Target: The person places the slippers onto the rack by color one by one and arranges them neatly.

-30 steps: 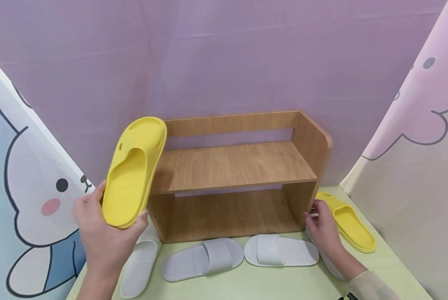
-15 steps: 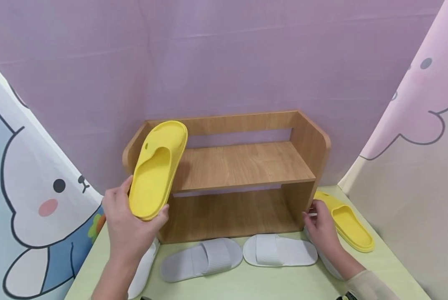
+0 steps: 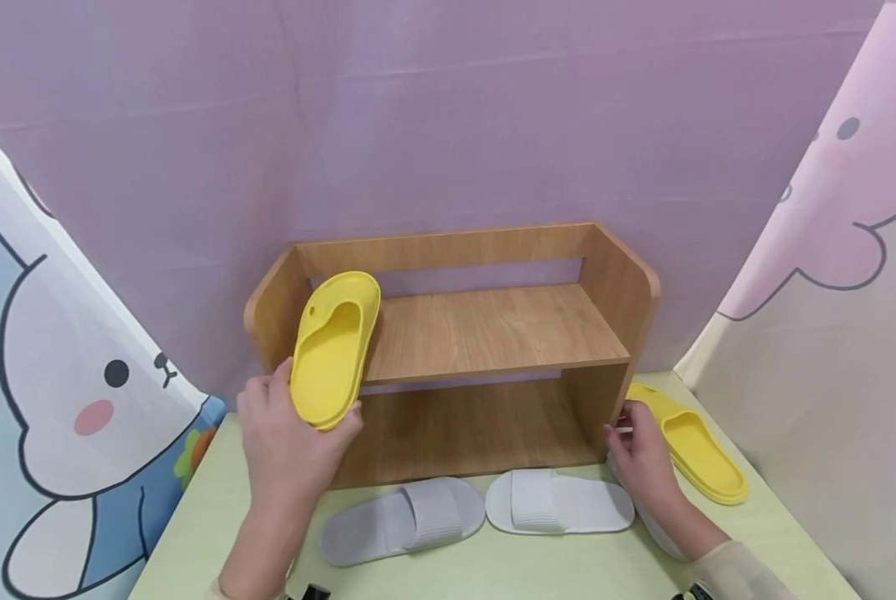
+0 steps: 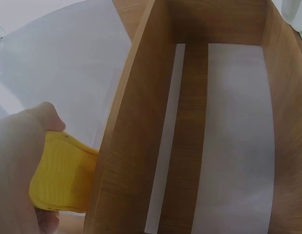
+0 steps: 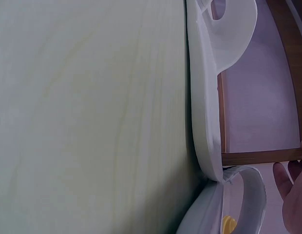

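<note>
1. Table (image 3: 493, 575): pale green top. Two white slippers lie side by side near the front edge, just in front of the shelf. Left white slipper (image 3: 402, 521) is angled; right white slipper (image 3: 560, 502) lies flatter, toe toward the left one.
2. Right wrist view: mostly bare table, plus the edge-on sole of a white slipper (image 5: 204, 112) against the shelf's wooden base. Only the fingertips (image 5: 287, 180) show at the lower right corner.
3. Right hand (image 3: 641, 454): sits at the shelf's lower right front corner, fingers bent against the side panel edge. Another white slipper lies partly hidden under the wrist. Whether the fingers pinch anything, cannot tell.
4. Second yellow slipper (image 3: 691, 446): flat on the table, just right of the shelf, close behind the right hand, not touched.
5. Left hand (image 3: 290, 433): grips the heel end of a yellow slipper (image 3: 335, 350), thumb on one side, fingers curled round the other.
6. That slipper is tilted, toe up and inward, lying across the front edge of the upper board at its left end, heel hanging off in the hand. Left wrist view confirms: ribbed yellow sole (image 4: 63, 178) held right next to the shelf's left side panel.
7. Shelf (image 3: 493, 333): wooden, two levels, open front, low back rail.
8. Backdrop: purple cloth (image 3: 448, 117) behind, cartoon bunny panels on both sides.
</note>
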`<action>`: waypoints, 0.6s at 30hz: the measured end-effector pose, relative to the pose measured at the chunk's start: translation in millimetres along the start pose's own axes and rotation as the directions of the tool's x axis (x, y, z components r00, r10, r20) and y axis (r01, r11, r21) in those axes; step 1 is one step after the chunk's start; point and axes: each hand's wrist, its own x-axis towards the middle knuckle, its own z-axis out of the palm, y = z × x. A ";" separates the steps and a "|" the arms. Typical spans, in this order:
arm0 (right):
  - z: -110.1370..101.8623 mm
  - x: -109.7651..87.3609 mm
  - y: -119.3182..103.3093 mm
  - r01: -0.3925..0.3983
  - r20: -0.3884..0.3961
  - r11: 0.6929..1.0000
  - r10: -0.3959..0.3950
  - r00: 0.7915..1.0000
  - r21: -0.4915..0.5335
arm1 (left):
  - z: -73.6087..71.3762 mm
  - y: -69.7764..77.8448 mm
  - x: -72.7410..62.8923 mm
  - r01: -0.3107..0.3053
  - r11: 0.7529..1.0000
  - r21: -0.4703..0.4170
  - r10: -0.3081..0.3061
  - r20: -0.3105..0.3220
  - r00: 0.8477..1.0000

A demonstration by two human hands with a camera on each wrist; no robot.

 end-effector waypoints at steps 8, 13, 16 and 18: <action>0.9 0.7 0.6 -0.002 0.000 1.000 0.002 1.000 0.002 | 8.7 -1.4 0.3 -0.002 0.999 0.035 0.001 0.013 1.000; 1.6 -0.4 0.9 -0.006 0.000 1.000 0.006 1.000 0.002 | 12.7 -1.2 1.2 0.008 0.999 0.033 -0.009 0.019 1.000; 1.9 -0.8 2.0 0.000 -0.004 1.000 0.000 1.000 -0.001 | 13.9 -0.5 1.6 0.015 0.999 0.031 -0.015 0.020 1.000; 1.9 -0.8 2.3 0.008 -0.008 1.000 -0.008 1.000 -0.001 | 14.4 -0.3 2.2 0.012 0.999 0.033 -0.012 0.017 1.000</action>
